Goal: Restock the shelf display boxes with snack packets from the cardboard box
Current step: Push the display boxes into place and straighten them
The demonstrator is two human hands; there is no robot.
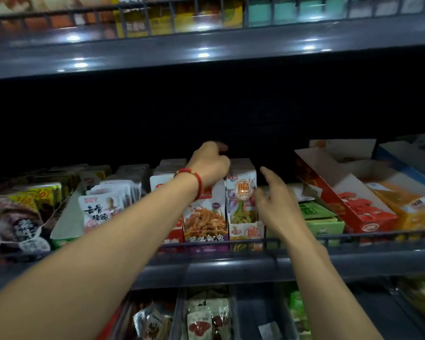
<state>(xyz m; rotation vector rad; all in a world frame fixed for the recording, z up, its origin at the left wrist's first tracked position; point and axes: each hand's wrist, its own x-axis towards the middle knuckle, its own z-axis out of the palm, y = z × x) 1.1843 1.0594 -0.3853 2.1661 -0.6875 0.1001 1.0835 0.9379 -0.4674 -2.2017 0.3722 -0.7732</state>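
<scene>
Place: a shop, as far as I can see from here, in a snack aisle.
Shelving: dark metal shelf tiers stacked one above another, each with a wire rail along its near edge.
Stock: printed display boxes standing side by side, packed with many identical snack packets.
Upper tier: a far row of coloured cartons behind its own rail.
Lower tier: divided bins holding more packets.

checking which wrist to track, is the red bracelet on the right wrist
No, the red bracelet sits on the wrist of the left hand, while the right hand has a bare wrist.
</scene>
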